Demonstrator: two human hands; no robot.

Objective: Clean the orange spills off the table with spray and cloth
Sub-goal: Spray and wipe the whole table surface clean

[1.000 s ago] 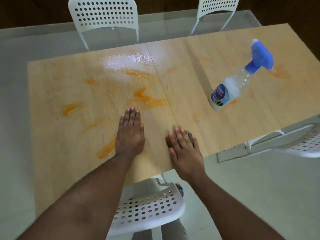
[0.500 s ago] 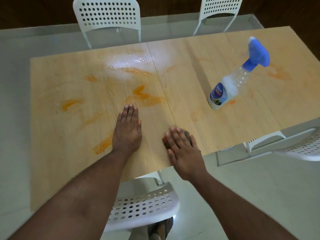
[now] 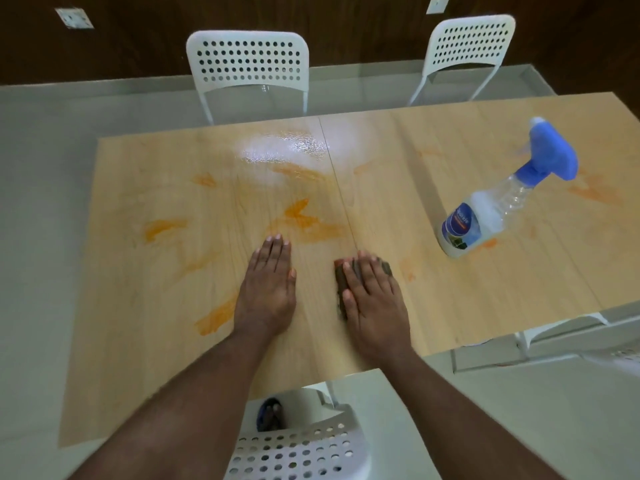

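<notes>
A light wooden table (image 3: pixel 467 299) carries several orange smears, the largest (image 3: pixel 304 220) just beyond my hands, others at the left (image 3: pixel 162 228) and near the front (image 3: pixel 214 318). A wet shiny patch (image 3: pixel 277 147) lies at the far middle. My left hand (image 3: pixel 268 289) rests flat on the wood, fingers straight. My right hand (image 3: pixel 372 299) presses flat on a dark brown cloth (image 3: pixel 341 275), which is mostly hidden beneath it. A clear spray bottle (image 3: pixel 485 216) with a blue trigger head stands to the right, apart from both hands.
Two white perforated chairs (image 3: pixel 247 60) (image 3: pixel 467 43) stand at the table's far side. Another white chair (image 3: pixel 298 448) is right below me at the near edge, and a fourth (image 3: pixel 620 355) shows at the right. A foot in a sandal (image 3: pixel 270 414) is under the table.
My right hand has slid the cloth slightly forward and right across the table. My left hand stays flat in place. The view has tilted up a little.
</notes>
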